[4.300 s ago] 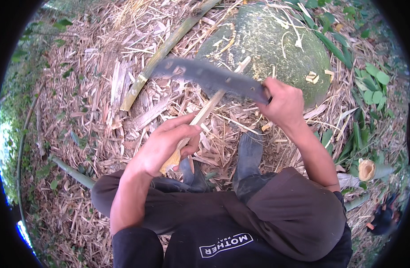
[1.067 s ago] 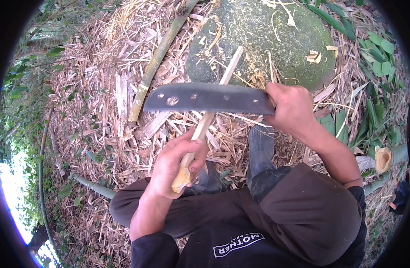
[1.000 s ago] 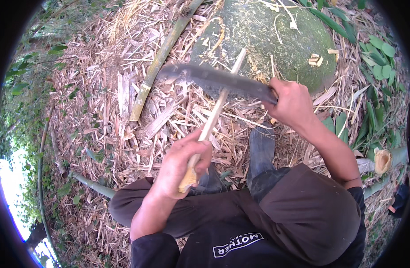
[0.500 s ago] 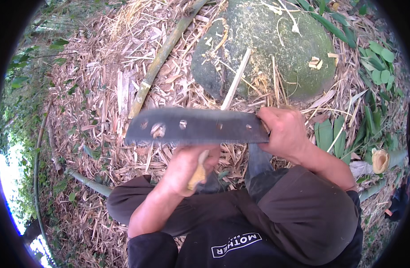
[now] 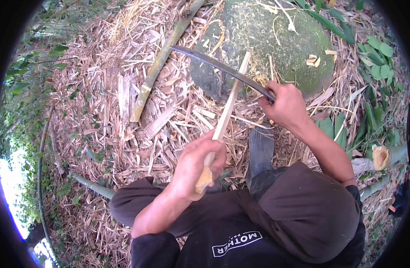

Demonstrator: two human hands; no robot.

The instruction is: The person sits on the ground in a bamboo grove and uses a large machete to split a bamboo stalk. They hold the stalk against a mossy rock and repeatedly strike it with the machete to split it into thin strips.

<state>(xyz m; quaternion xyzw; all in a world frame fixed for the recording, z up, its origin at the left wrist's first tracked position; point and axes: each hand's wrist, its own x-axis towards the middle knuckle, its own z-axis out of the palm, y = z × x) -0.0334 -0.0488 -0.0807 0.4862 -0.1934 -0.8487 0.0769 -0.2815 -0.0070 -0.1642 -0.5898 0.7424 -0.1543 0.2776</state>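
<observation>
My left hand [image 5: 197, 166] is wrapped round a pale wooden stick [image 5: 226, 114]. Its yellowish butt end shows below my palm, and the shaft slants away with its narrow far tip in front of the stone. In my right hand [image 5: 283, 105] is a machete [image 5: 218, 65] with a dark blade, seen nearly edge-on. The blade crosses the stick close to its far end and points out to the left. Whether the edge bites into the wood cannot be made out. My right fingers hide the machete's handle.
A big mossy stone [image 5: 298, 49] with wood chips on top lies ahead. To its left, a bamboo pole [image 5: 162, 60] rests on ground strewn with shavings. Cut bamboo [image 5: 383, 157] and green leaves [image 5: 376, 58] are at right. My bent legs [image 5: 310, 210] are close below.
My right hand has carried the machete forward from above my left hand to the stick's far part, turning the blade from flat-on to edge-on. The stick is now largely uncovered.
</observation>
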